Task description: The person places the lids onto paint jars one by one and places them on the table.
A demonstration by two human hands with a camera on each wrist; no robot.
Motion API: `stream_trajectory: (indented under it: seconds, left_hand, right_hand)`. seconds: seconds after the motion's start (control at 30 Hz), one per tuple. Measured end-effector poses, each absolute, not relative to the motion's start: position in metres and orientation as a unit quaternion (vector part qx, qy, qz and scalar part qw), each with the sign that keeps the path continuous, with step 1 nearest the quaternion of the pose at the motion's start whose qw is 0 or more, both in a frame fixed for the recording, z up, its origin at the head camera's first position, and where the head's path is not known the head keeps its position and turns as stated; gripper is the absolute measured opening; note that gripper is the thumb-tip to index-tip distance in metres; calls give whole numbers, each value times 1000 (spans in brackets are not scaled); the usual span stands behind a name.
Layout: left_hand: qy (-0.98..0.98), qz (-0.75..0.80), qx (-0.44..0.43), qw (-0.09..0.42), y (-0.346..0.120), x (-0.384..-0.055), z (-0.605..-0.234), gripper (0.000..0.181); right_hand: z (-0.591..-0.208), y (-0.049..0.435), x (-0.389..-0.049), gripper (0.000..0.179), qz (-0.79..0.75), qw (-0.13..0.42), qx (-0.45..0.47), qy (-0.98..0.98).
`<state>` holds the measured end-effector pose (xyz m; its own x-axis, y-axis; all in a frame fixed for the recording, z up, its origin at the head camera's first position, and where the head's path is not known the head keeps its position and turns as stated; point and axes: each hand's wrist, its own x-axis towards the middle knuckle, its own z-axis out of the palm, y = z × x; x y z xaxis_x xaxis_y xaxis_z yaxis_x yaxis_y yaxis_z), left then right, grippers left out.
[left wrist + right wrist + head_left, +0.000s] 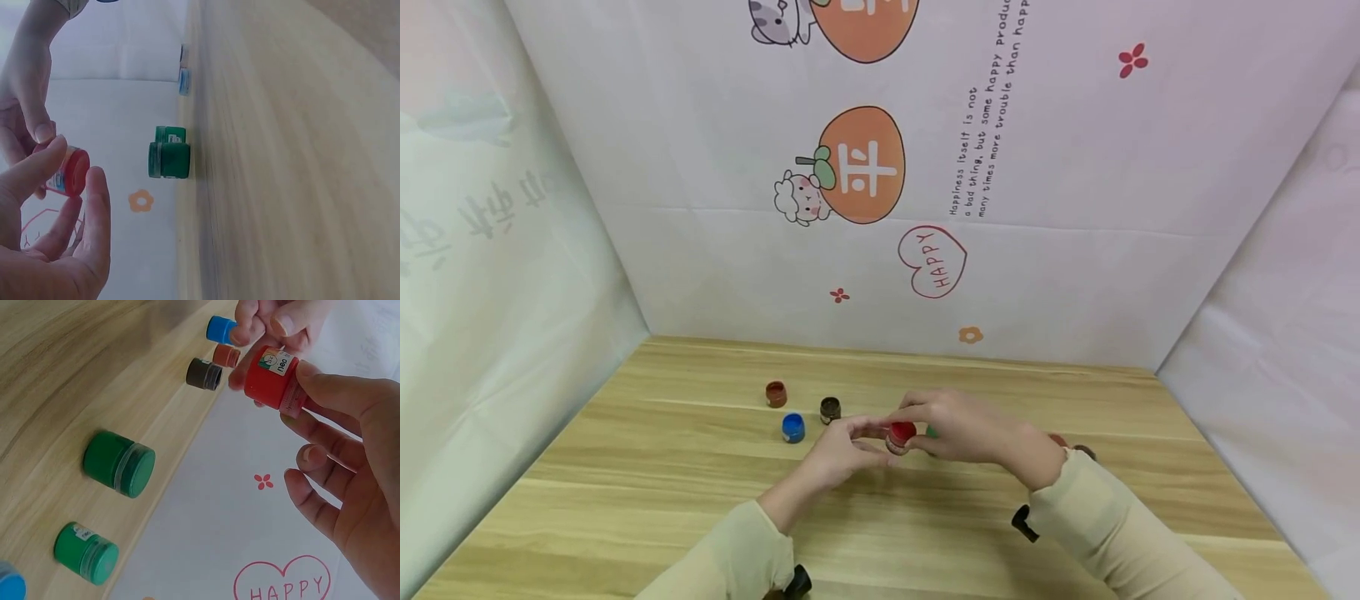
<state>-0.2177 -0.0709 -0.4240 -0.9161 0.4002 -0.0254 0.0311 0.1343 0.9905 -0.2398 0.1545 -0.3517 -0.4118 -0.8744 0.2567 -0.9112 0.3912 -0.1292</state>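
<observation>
A small red paint jar with a label is held above the table. The right hand pinches it around its cap end between thumb and fingers, as the right wrist view shows. From the other side the left hand reaches in, thumb and fingers spread about the jar's base, fingertips close to it. Two green paint jars, a nearer one and another, stand capped on the table. In the head view the right hand mostly hides the green.
Left of the hands stand uncapped brown, blue and black paint jars. A reddish-brown round piece and a dark one show past the right forearm. Another blue jar sits at the right wrist view's corner. White printed sheets enclose the wooden table.
</observation>
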Motion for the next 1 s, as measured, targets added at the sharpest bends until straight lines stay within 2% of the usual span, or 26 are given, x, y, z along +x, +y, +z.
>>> stream_trajectory:
  seconds: [0.2, 0.37, 0.73, 1.0]
  left_hand:
    - [735, 639, 165, 152, -82, -218, -426, 49]
    - [746, 633, 155, 137, -93, -217, -425, 45]
    - [766, 623, 135, 78, -123, -220, -418, 42]
    - [779, 620, 90, 26, -144, -222, -412, 41]
  right_hand:
    - [-348, 163, -238, 31, 122, 54, 522, -842]
    - [-351, 172, -236, 33, 111, 48, 508, -853]
    - [-365, 202, -234, 24, 100, 55, 490, -864]
    - [-376, 221, -232, 30, 96, 33, 455, -885]
